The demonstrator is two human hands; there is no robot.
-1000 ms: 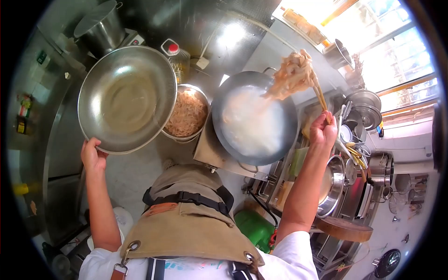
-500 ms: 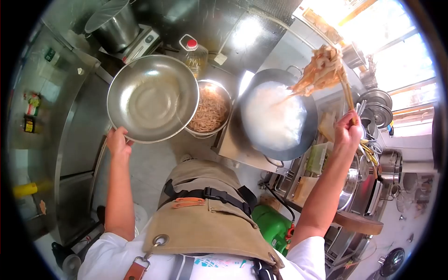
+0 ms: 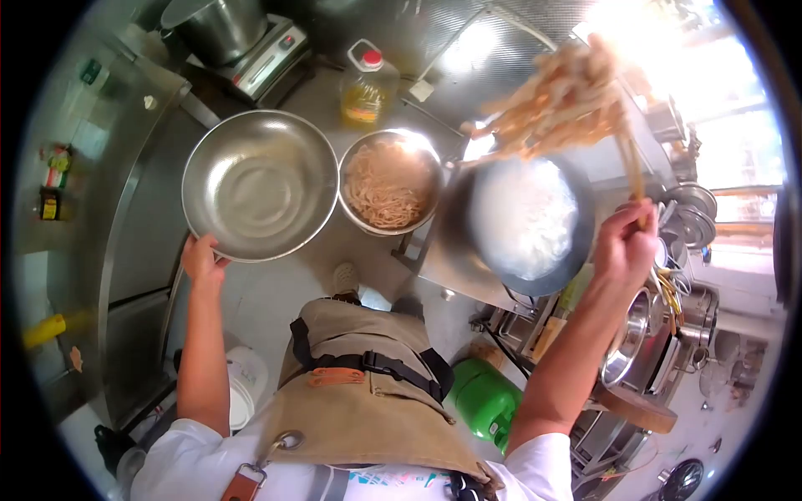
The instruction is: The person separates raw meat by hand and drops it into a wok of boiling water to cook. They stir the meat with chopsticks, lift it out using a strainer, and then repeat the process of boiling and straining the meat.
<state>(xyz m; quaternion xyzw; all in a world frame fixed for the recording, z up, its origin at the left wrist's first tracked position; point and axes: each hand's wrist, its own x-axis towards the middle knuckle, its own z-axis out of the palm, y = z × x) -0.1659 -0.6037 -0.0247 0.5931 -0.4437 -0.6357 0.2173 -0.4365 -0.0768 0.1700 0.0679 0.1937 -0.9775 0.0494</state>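
Note:
My left hand grips the near rim of a wide, empty metal bowl. Closed around a pair of long wooden chopsticks, my right hand is raised at the right. A large blurred clump of brown, noodle-like strips hangs from the chopsticks, above the far edge of a dark wok. White, cloudy contents fill the wok's middle. Between bowl and wok stands a round pot holding more brown strips.
An oil jug with a red cap stands behind the pot. A tall pot and a burner are at the back left. A green gas cylinder is below the wok. Pans and lids crowd the right side.
The clump on the chopsticks has moved left and away from the wok's middle and is more spread. The view has shifted, with the bowl now slightly left and the pot and wok further right.

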